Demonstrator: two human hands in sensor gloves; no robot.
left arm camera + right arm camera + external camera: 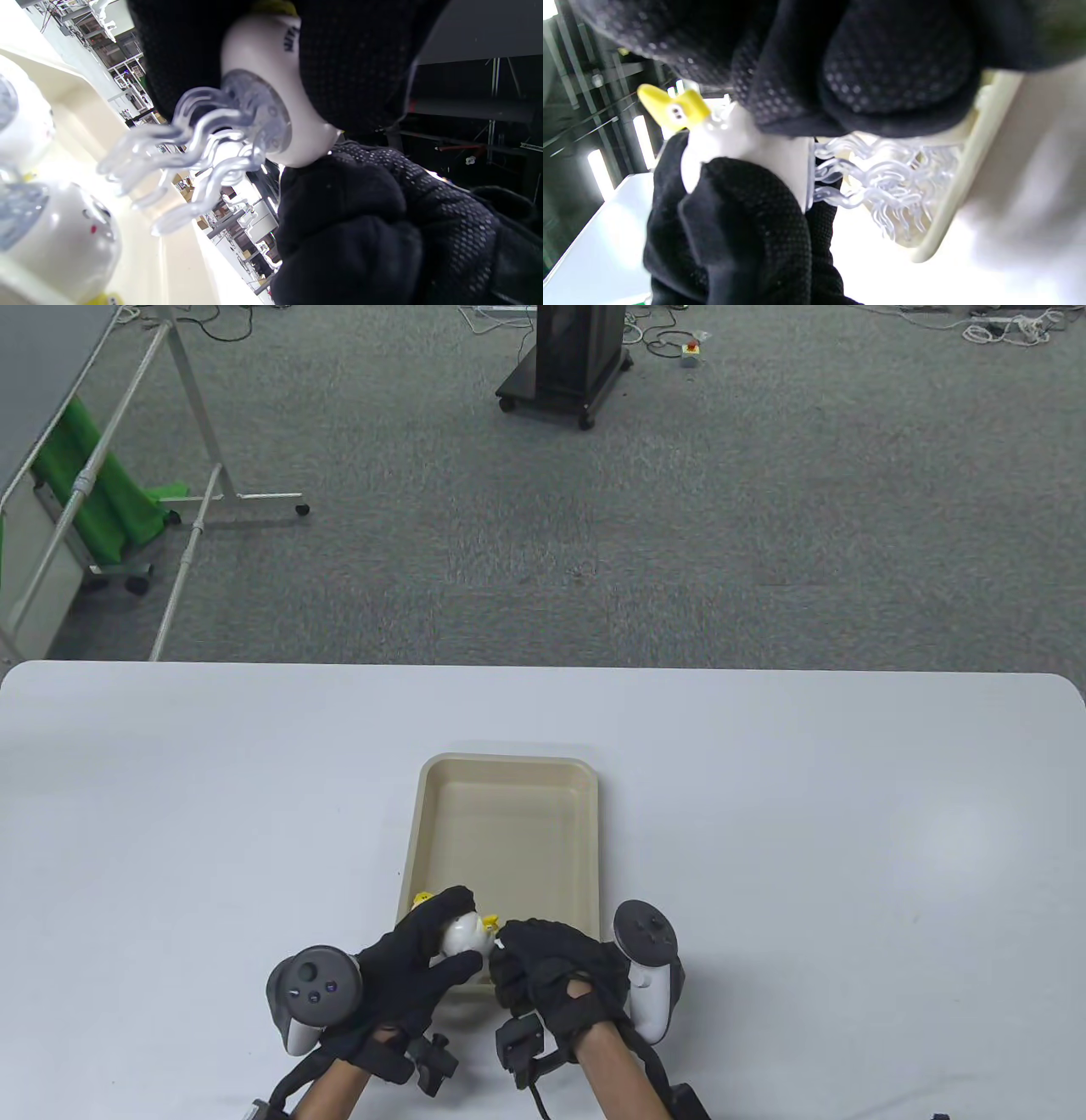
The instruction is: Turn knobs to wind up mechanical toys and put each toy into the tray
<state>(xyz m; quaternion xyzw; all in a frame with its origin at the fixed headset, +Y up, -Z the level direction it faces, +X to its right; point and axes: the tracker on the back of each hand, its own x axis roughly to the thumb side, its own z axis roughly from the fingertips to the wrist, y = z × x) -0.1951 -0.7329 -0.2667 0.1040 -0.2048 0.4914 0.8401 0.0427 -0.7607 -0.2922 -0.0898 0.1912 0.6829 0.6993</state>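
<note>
Left hand [407, 963] wraps the white wind-up toy [462, 937], fingers curled round its body, holding it above the near end of the tray [509, 768]. Right hand [556, 971] meets it from the right with fingers bunched at the toy's right side; probably pinching the knob, though the knob itself is hidden. Clear tentacle legs [186, 144] point toward the tray; release lies just below.

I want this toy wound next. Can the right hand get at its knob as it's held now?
Probably yes: the left hand grips the white toy above the tray, and the right hand is right beside it, nothing between.
</note>
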